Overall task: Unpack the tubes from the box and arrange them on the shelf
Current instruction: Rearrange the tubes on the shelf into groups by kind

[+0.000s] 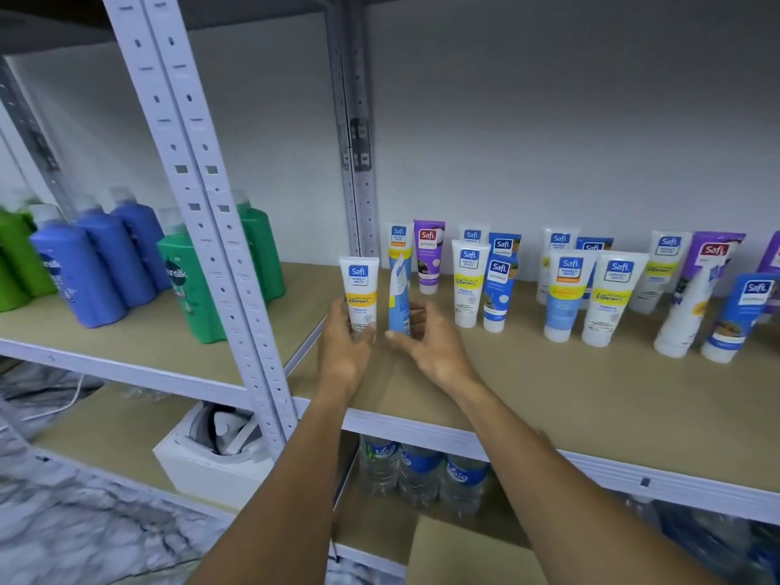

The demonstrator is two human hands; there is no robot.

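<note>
My left hand (344,346) holds the base of a white tube with a yellow band (359,291), standing cap-down at the left end of the shelf board (548,386). My right hand (426,342) grips a light blue tube (399,299) right beside it, seen edge-on and upright. Several more tubes stand in rows to the right: white and yellow ones (469,285), blue ones (499,293), purple ones (428,255). A cardboard box flap (460,551) shows at the bottom, below my arms.
A perforated grey upright (219,230) splits the shelving. Blue shampoo bottles (101,263) and green shampoo bottles (190,289) fill the left bay. Water bottles (422,470) and a white box (211,462) sit on the lower shelf.
</note>
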